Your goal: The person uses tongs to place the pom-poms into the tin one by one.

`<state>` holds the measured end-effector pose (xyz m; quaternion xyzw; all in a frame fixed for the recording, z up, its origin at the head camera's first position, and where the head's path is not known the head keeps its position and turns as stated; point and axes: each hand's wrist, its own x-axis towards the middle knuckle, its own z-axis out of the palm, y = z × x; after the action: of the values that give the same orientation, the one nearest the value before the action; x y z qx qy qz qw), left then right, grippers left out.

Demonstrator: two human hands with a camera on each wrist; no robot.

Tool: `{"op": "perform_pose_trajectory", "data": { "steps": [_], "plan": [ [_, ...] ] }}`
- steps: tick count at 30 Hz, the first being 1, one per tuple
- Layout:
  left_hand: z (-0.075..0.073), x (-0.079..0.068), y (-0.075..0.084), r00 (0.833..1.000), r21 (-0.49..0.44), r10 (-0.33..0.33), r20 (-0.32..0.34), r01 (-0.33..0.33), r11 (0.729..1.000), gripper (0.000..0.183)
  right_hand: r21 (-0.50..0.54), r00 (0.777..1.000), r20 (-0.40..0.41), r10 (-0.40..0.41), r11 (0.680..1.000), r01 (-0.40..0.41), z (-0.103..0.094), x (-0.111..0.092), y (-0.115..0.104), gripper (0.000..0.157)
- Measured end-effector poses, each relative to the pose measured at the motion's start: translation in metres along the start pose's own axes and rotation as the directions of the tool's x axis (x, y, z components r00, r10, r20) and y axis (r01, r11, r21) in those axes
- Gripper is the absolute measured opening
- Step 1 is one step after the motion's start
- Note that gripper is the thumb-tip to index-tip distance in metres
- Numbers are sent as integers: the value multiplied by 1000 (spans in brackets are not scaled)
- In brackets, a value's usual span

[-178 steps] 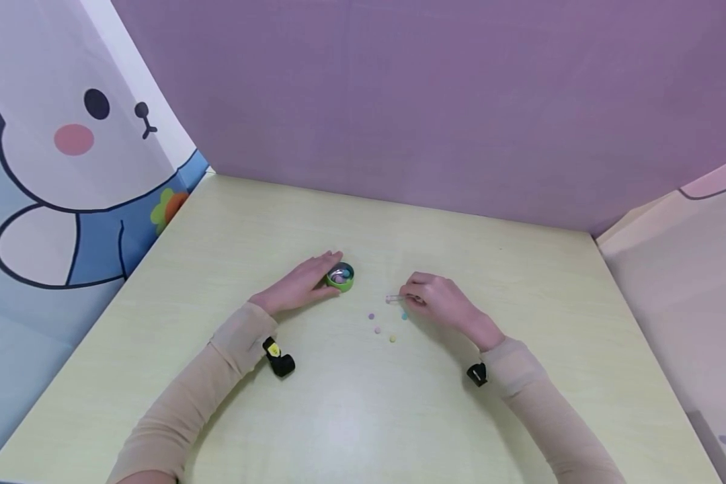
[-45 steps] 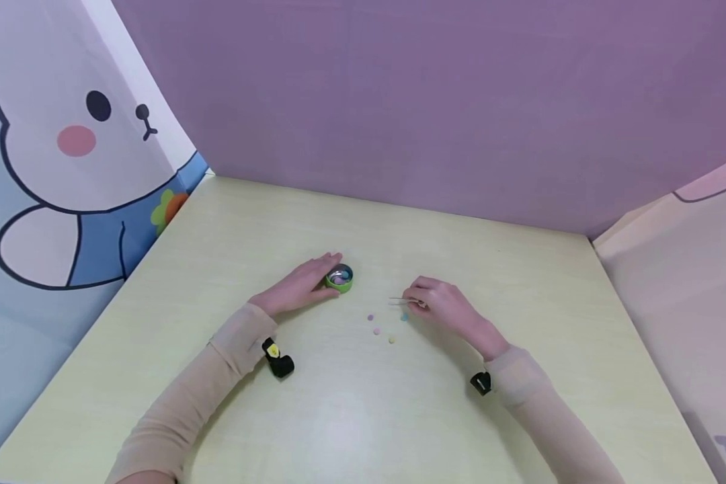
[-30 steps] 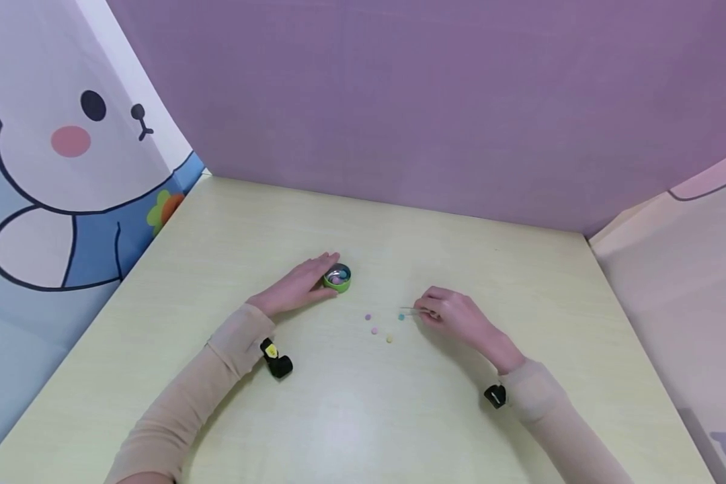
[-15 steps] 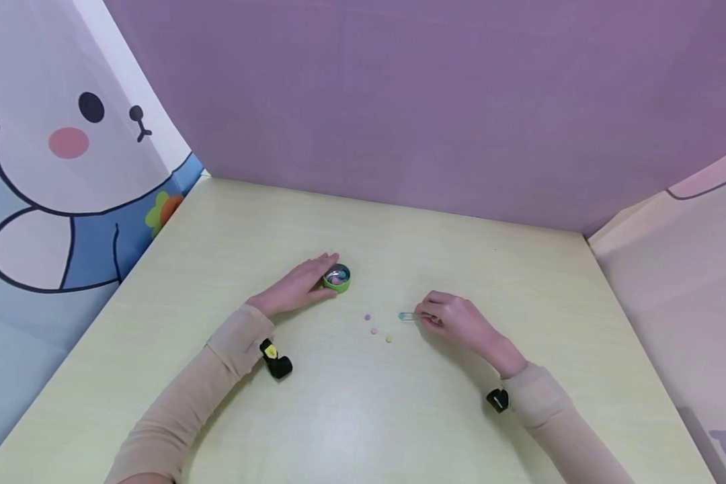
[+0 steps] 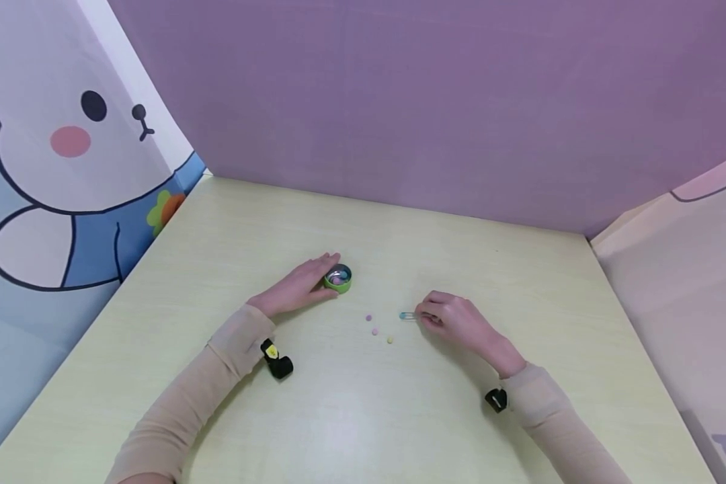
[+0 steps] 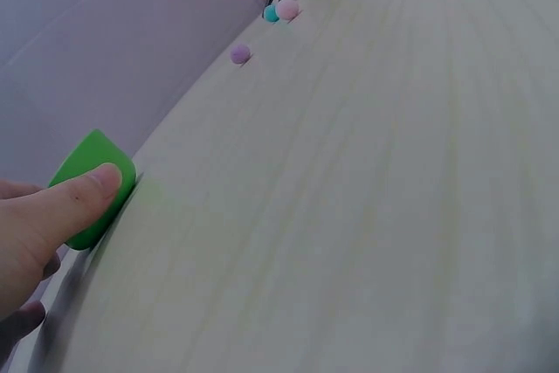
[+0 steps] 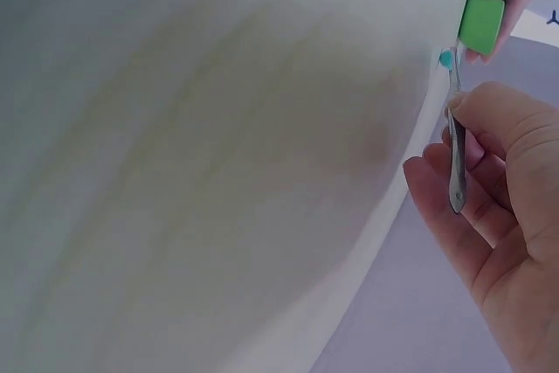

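My left hand [image 5: 299,286] holds a small green bowl [image 5: 339,288] from the side, thumb on its near wall and fingers at the far side. Inside the bowl, pink and blue balls [image 5: 337,277] show against a shiny interior. Between thumb and fingers, my right hand [image 5: 460,326] pinches metal tweezers [image 7: 458,163]. The tweezer tips are at a small blue ball [image 7: 445,59] on the table; whether they grip it firmly I cannot tell. Left of the tweezers lie a purple ball [image 5: 368,318], a pink ball [image 5: 375,332] and a yellow ball [image 5: 390,340].
The pale wooden table [image 5: 339,417] spreads around both hands. A purple cloth wall [image 5: 399,101] closes off its back, and a printed rabbit curtain [image 5: 36,242] hangs at the left. A black wrist camera [image 5: 278,363] sits by the left sleeve.
My right hand has shifted right and toward me, bringing the tweezer tips from above and left of the blue ball onto it. The left hand and bowl have stayed in place.
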<state>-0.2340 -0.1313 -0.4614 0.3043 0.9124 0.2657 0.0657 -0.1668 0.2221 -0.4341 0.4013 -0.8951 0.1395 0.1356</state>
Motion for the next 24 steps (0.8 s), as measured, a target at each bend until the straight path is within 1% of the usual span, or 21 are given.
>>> {"op": "perform_pose_trajectory", "data": {
  "steps": [13, 18, 24],
  "plan": [
    [-1, -1, 3, 1000, 2, 0, 1, 0, 1000, 82, -12, 1000, -9, -20, 1000, 20, -3, 2, 1, 11],
    [0, 0, 4, 1000, 6, 9, -2, -9, 1000, 81, -24, 999, -20, -44, 999, 43, -6, 7, 2, 13],
    [0, 2, 5, 1000, 8, 5, -1, -5, 1000, 81, -30, 996, -44, -76, 997, 75, -8, 16, 5, 13]
  ]
}}
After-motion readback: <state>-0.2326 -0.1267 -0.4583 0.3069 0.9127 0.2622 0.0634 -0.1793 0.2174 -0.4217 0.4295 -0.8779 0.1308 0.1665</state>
